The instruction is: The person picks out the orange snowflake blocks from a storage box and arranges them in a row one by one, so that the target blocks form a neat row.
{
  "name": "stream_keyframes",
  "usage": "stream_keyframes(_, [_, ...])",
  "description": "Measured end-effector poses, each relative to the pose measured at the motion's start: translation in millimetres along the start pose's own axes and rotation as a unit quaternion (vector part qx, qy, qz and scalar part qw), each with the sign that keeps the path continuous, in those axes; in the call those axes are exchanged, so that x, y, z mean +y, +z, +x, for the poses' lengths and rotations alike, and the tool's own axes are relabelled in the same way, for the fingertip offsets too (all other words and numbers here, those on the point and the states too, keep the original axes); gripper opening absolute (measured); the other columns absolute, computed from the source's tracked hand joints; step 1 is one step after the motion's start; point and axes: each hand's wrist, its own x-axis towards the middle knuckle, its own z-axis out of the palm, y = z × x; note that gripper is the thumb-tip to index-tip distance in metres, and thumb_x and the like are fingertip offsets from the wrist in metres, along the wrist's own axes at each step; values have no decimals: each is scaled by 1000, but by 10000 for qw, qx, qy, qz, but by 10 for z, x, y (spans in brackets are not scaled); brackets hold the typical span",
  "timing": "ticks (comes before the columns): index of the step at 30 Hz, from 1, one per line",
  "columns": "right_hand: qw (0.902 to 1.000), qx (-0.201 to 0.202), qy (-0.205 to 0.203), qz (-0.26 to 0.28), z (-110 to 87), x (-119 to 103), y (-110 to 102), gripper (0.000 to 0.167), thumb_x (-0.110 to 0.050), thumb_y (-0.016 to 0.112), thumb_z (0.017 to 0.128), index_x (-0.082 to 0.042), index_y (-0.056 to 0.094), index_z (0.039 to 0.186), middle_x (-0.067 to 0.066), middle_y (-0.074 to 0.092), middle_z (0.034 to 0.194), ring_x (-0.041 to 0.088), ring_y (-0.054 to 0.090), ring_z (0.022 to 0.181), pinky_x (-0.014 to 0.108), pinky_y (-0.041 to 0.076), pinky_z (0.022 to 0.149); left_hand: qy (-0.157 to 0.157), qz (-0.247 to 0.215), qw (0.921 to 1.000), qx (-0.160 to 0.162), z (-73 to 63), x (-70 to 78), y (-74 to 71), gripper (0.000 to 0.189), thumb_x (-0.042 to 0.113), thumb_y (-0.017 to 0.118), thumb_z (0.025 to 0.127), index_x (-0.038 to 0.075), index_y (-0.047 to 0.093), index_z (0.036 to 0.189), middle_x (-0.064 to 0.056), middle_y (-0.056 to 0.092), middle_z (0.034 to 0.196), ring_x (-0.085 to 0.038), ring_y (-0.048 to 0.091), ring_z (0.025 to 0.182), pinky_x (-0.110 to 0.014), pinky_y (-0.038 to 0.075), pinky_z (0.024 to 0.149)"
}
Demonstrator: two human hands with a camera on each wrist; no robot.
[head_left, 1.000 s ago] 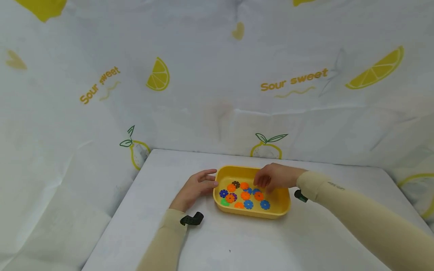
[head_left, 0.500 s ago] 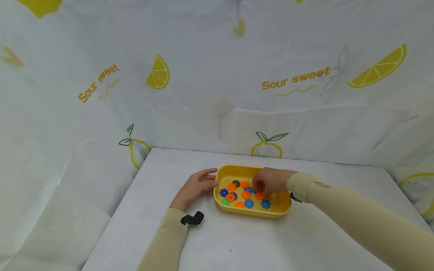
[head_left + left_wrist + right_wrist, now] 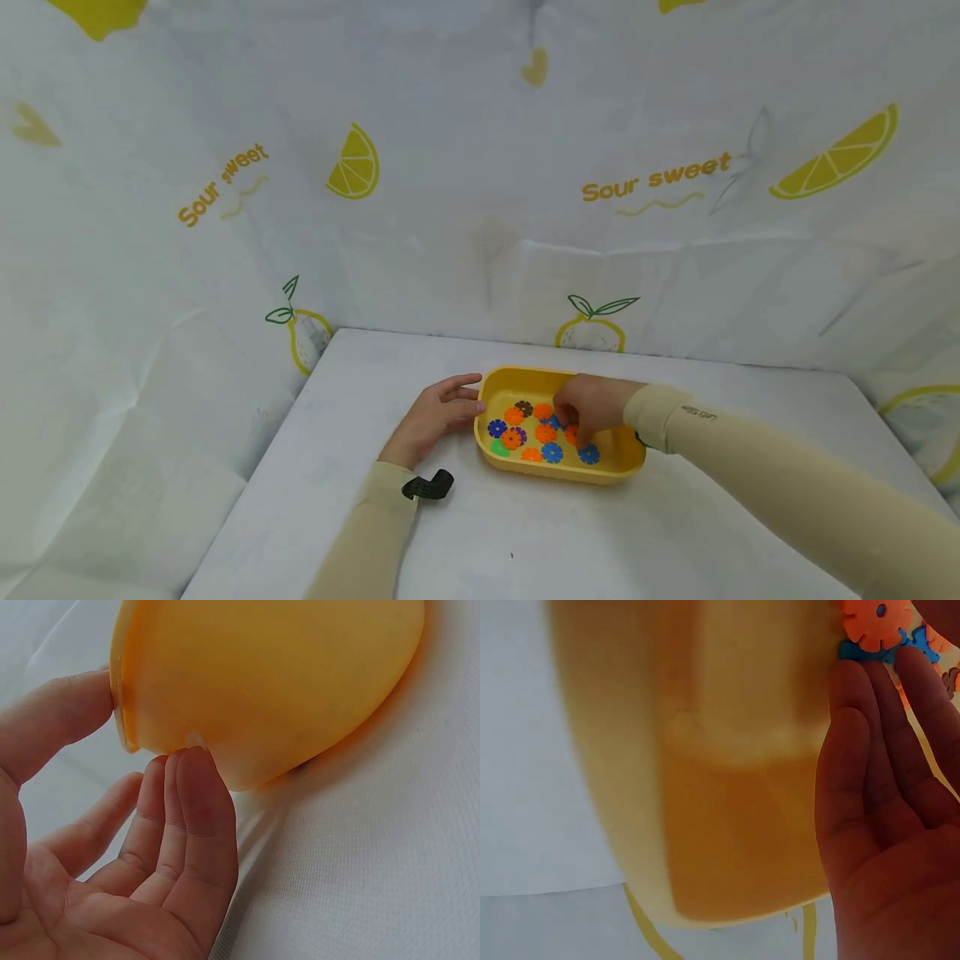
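Note:
A yellow plastic tray [image 3: 525, 472] holds several small notched plastic discs: orange, blue, purple, green and brown. My left hand [image 3: 431, 421] rests at its left end. In the left wrist view, one digit touches the rim and the straight fingers [image 3: 206, 802] lie against the outer wall. My right hand [image 3: 596, 404] reaches down into the tray's right half. Its fingertips are right at an orange disc [image 3: 572, 435] and close to a blue disc [image 3: 588, 454]. In the right wrist view, those fingers are nearly straight beside an orange disc [image 3: 874, 619], with a blue disc [image 3: 859, 651] under it.
The tray stands on a table with a white cover [image 3: 465, 542]. Behind it hangs a white cloth [image 3: 450, 208] printed with lemons and lettering. Each wrist wears a black camera mount, the left one [image 3: 429, 485] showing beside the sleeve.
My right hand has moved left and lower in the tray, bringing its fingertips onto the orange disc near the blue ones. The left hand and the tray have stayed in place.

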Motion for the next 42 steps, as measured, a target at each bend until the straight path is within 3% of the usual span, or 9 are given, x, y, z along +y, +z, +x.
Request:
stream_keyframes(13, [9990,-37,-20,-448,47,-26,45,28,-16,97,81,-19,70,87,-4,67,87,17,58,87,34,51,81,-5,42,10000,16,-6,1,7,63,28,86,93,26,62,152,-10,71,138,-24,73,117,-39,62,105])
stream_keyframes(33, [9982,54,21,-598,31,41,57,27,-22,95,85,-22,68,88,-6,66,86,18,58,87,35,52,82,20,10,10000,41,-5,17,38,61,24,84,95,23,62,152,-11,71,137,-23,73,116,-38,62,106])
stream_keyframes(42, [9995,239,153,-118,-51,52,-30,26,-26,95,85,-23,71,95,-4,65,93,19,57,94,36,53,88,-63,60,10000,43,-3,-18,2,63,30,87,93,27,63,151,-10,71,138,-24,73,118,-39,61,107])
